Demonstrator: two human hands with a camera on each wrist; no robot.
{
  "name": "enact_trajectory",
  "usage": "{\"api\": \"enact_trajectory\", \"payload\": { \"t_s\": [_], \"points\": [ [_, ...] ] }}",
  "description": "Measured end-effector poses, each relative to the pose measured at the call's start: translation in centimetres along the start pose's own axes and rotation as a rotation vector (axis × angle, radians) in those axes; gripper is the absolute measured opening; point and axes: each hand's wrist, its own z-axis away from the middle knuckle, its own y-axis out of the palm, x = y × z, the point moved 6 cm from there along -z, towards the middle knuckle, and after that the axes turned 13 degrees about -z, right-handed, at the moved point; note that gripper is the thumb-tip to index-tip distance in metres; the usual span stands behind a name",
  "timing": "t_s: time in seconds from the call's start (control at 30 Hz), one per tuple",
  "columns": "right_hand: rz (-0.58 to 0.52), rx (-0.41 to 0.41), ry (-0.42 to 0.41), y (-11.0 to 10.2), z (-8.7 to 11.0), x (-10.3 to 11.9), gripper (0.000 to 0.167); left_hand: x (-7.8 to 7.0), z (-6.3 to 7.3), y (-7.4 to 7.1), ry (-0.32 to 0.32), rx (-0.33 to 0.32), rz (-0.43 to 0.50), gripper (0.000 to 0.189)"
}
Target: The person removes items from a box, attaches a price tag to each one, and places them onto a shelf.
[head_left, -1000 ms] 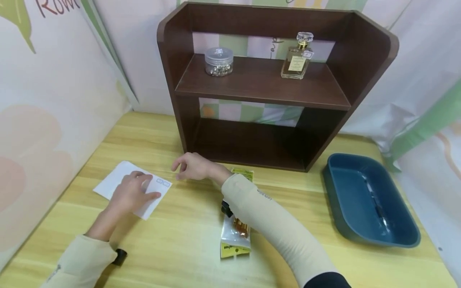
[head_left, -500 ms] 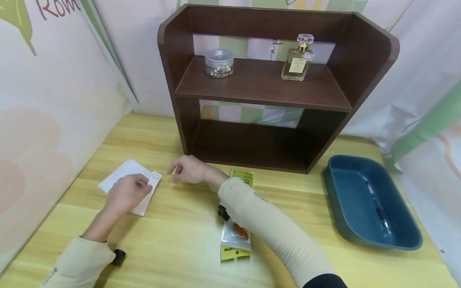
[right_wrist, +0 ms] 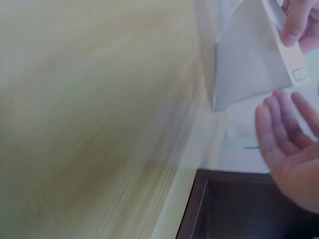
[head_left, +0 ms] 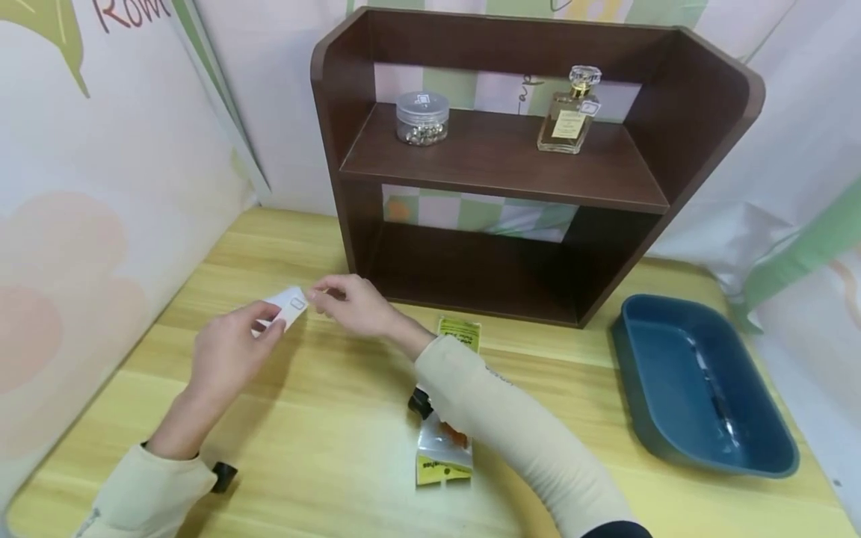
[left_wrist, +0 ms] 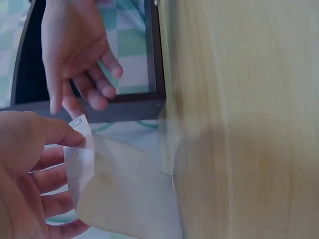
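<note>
My left hand (head_left: 227, 345) pinches a folded white paper (head_left: 293, 305) between thumb and fingers, lifted above the left part of the table. A small outlined label sits at the paper's near corner. In the left wrist view, the paper's greyish sheet (left_wrist: 132, 191) hangs from the folded white edge under my thumb. My right hand (head_left: 355, 302) is close beside the labelled corner, its fingers loosely bent and holding nothing. From the right wrist, those fingers (right_wrist: 279, 124) show just below the sheet (right_wrist: 254, 57), palm turned up.
A dark brown two-tier shelf (head_left: 504, 157) stands at the back, bearing a clear jar of silvery beads (head_left: 422, 119) and a perfume bottle (head_left: 569, 116). A yellow-carded plastic packet (head_left: 444, 456) lies partly under the right forearm. A blue bin (head_left: 699, 381) stands at right.
My left hand has gripped the paper and raised it off the table, tilting it up toward the right. My right hand's fingers have come close to the labelled corner.
</note>
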Motion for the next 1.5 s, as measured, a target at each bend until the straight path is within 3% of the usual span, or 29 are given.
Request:
{"api": "enact_trajectory", "payload": {
  "t_s": [0.13,0.23,0.33,0.53,0.9,1.27,1.5],
  "points": [
    [-0.19,-0.031,0.111,0.2,0.0,0.0,0.039,-1.5,0.4,-0.6,0.136,-0.131,-0.058,0.018],
    [-0.354,-0.05,0.179,0.3,0.0,-0.1,0.032,-2.5,0.8,-0.7,0.243,-0.201,-0.113,0.024],
    [-0.459,-0.069,0.204,0.3,-0.1,-0.2,0.024,-3.0,1.1,-0.7,0.279,-0.221,-0.121,0.031],
    [-0.515,-0.085,0.18,0.0,-0.1,-0.3,0.029,-2.9,0.8,-0.7,0.222,-0.24,-0.005,0.04],
    [-0.515,0.021,0.019,-0.2,0.2,0.9,0.032,-2.6,0.5,-0.4,0.175,-0.275,0.159,0.046],
    [-0.448,0.061,-0.034,-0.8,0.4,1.3,0.027,-2.2,0.0,0.7,0.139,-0.163,0.344,0.042],
    [-0.366,0.062,-0.115,-1.1,0.6,1.9,0.024,-2.1,0.2,0.8,0.115,-0.185,0.421,0.034]
  ]
}}
